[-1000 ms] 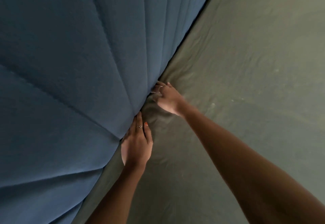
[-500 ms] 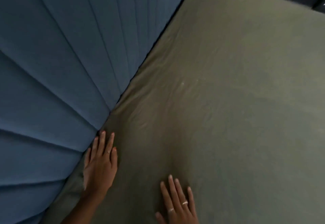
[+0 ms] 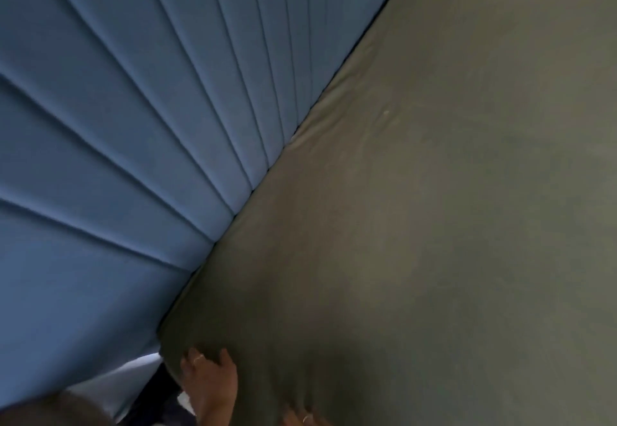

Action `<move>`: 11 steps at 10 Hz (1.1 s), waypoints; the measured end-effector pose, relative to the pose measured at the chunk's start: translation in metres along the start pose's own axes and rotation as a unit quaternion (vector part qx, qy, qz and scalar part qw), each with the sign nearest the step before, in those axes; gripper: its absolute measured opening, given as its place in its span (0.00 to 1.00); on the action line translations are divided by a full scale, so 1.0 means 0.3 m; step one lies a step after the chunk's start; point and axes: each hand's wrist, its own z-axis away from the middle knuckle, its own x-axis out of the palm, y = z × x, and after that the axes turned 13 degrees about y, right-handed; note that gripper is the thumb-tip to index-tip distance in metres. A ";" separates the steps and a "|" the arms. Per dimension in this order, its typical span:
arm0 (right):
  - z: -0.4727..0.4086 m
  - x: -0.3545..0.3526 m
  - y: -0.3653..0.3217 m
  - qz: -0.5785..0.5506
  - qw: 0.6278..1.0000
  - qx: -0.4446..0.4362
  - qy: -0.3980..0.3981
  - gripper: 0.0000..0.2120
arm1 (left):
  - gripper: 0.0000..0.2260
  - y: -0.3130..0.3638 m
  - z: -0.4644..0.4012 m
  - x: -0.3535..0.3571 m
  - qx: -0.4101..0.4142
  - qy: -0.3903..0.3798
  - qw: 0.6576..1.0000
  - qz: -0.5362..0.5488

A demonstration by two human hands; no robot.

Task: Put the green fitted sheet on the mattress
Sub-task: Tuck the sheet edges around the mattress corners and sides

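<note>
The green fitted sheet lies spread over the mattress and runs up to the blue padded headboard. My left hand is at the near corner of the mattress beside the headboard. Its fingers bend down into the sheet there, and their tips are hidden. Only a sliver of my right hand, with a ring on it, shows at the bottom edge, lying on the sheet. Faint creases run along the seam by the headboard. The picture is blurred.
The headboard rises at the left along the whole side of the mattress. Below its lower end, a pale surface and a dark gap show at the bottom left. A dark strip lies past the far edge at the top right.
The view swung toward the near corner. My left hand slid back from the headboard seam to the mattress corner and bent its fingers. My right hand slipped almost out of view at the bottom.
</note>
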 end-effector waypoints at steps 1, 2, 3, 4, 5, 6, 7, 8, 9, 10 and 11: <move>-0.038 -0.248 0.071 0.082 0.996 -0.029 0.016 0.14 | 0.20 -0.034 -0.081 -0.044 -0.086 -0.063 0.994 -0.017; -0.053 -0.251 0.013 0.073 0.997 0.032 -0.012 0.26 | 0.21 -0.053 -0.125 -0.071 -0.094 -0.067 0.993 -0.014; -0.042 -0.332 -0.097 0.122 0.988 0.024 -0.097 0.17 | 0.20 -0.121 -0.149 -0.109 -0.160 -0.126 0.979 0.018; -0.068 -0.302 -0.129 0.113 0.985 0.039 -0.126 0.21 | 0.20 -0.146 -0.224 -0.112 -0.175 -0.130 0.972 0.082; -0.084 -0.272 -0.162 0.103 0.987 0.029 -0.117 0.19 | 0.21 -0.179 -0.309 -0.070 -0.178 -0.134 0.972 0.079; -0.138 -0.229 -0.228 0.078 0.992 -0.007 -0.099 0.19 | 0.23 -0.233 -0.403 -0.031 -0.135 -0.103 0.983 0.072; -0.204 -0.209 -0.276 0.060 0.995 -0.048 -0.069 0.20 | 0.25 -0.217 -0.412 -0.053 -0.054 -0.059 0.997 0.020; -0.278 -0.199 -0.331 0.050 0.993 -0.104 -0.005 0.17 | 0.22 -0.196 -0.366 -0.047 0.015 -0.054 0.998 0.041; -0.331 -0.197 -0.373 0.088 0.990 -0.109 0.028 0.17 | 0.18 -0.185 -0.330 -0.041 0.021 -0.046 0.997 0.062; -0.356 -0.196 -0.400 0.110 0.987 -0.116 0.015 0.13 | 0.16 -0.201 -0.336 -0.035 0.037 -0.036 0.996 0.067; -0.350 -0.182 -0.409 0.120 0.983 -0.139 0.000 0.08 | 0.14 -0.225 -0.338 -0.044 0.094 -0.015 0.993 0.064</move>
